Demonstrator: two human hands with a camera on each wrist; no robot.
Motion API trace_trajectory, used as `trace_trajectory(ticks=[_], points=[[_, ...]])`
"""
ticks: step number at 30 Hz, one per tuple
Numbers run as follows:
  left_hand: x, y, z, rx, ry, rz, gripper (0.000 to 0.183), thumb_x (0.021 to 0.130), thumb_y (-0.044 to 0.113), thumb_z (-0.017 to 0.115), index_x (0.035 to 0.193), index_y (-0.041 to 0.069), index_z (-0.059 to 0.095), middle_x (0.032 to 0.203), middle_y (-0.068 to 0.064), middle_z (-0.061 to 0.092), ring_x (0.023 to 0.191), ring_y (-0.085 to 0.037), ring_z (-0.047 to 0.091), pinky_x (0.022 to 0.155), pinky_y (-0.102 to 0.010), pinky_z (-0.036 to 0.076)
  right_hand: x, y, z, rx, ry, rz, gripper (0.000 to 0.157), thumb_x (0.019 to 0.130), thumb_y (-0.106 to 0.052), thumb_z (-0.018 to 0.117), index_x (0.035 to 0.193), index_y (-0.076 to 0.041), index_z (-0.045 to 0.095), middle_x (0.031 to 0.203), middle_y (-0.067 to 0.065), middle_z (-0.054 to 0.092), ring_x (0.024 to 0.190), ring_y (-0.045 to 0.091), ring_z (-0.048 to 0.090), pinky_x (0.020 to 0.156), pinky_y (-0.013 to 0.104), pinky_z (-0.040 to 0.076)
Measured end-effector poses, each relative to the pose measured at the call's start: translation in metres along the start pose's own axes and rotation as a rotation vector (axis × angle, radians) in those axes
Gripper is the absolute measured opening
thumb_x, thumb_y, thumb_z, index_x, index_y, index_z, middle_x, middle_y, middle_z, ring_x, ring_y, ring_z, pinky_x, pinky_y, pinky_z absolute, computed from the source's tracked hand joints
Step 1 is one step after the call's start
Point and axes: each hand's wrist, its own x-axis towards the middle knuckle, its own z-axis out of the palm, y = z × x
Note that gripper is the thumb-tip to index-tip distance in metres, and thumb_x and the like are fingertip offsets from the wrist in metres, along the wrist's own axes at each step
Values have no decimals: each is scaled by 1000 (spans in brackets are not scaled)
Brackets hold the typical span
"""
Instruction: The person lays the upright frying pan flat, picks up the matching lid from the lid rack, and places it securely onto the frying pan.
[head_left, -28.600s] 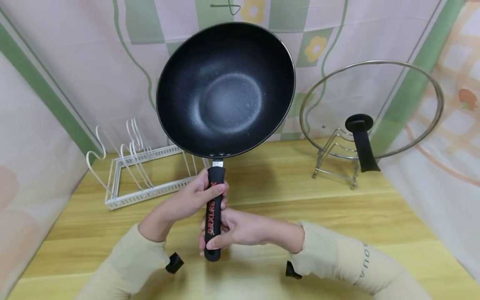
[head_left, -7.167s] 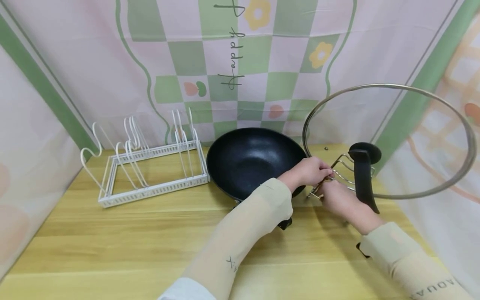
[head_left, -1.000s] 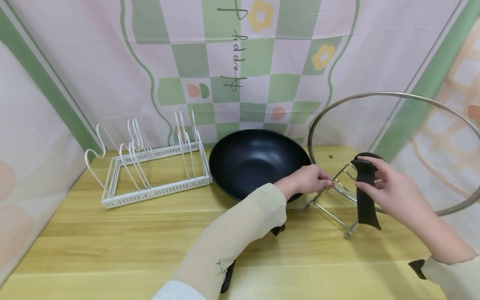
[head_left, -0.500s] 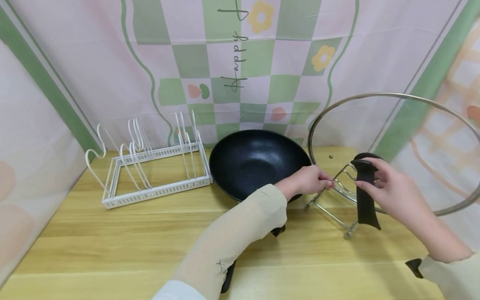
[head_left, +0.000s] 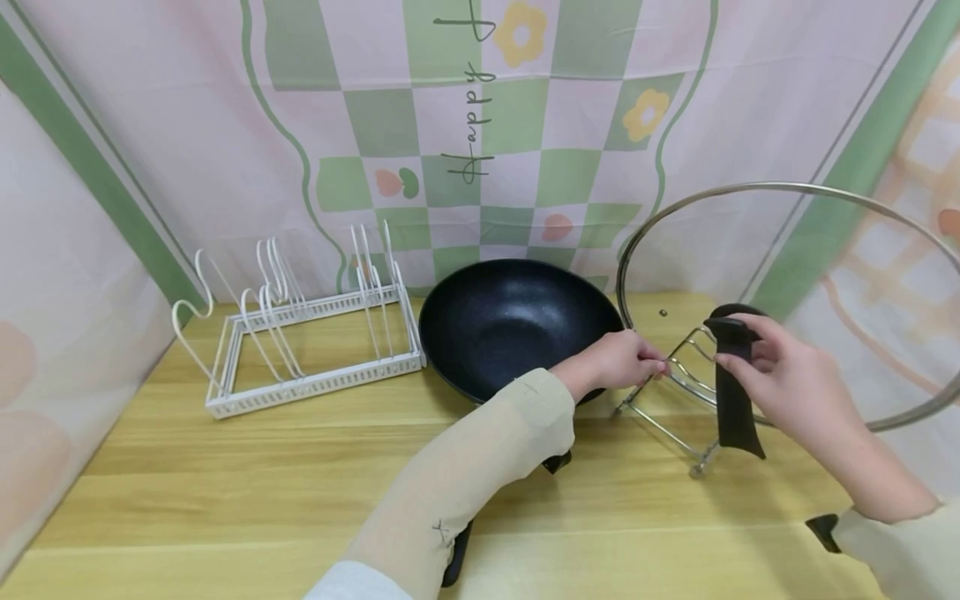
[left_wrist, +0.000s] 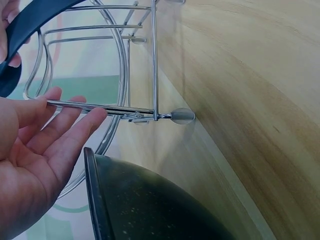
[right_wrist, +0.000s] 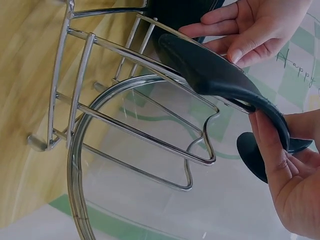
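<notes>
A large glass lid with a metal rim leans upright in a small metal wire lid rack at the right. My right hand grips the lid's curved black handle, thumb on the near side and fingers behind. With thumb and fingertips my left hand holds a side wire of the rack; the left wrist view shows its fingers lying along that wire. Just left of the rack stands a black wok, its handle partly hidden under my left forearm.
A white dish rack with upright wire dividers stands left of the wok, close against it. Behind everything hangs a patterned curtain. All of it stands on a wooden tabletop.
Earlier both hands held the wok up; later it stood on the table and both hands were at the rack. Since then the right hand moved onto the lid handle. The last second shows barely any movement.
</notes>
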Motion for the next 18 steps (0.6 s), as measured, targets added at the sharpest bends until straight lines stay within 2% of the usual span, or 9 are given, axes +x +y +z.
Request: trace_trajectory(ticks=[10, 18], points=[[-1, 1, 2, 5, 16, 0, 27, 108, 25, 55, 118, 17, 78, 79, 5, 68, 64, -4, 51, 68, -15, 42, 2, 0, -2, -7, 3, 31, 51, 91, -4, 76, 136, 7, 56, 103, 44, 62, 90, 61, 64, 61, 58, 56], [-1, 0, 3, 7, 25, 1, 26, 108, 26, 56, 118, 18, 78, 93, 12, 72, 71, -2, 55, 70, -14, 42, 4, 2, -2, 0, 11, 53, 50, 92, -6, 76, 136, 6, 57, 106, 45, 61, 93, 62, 63, 63, 60, 56]])
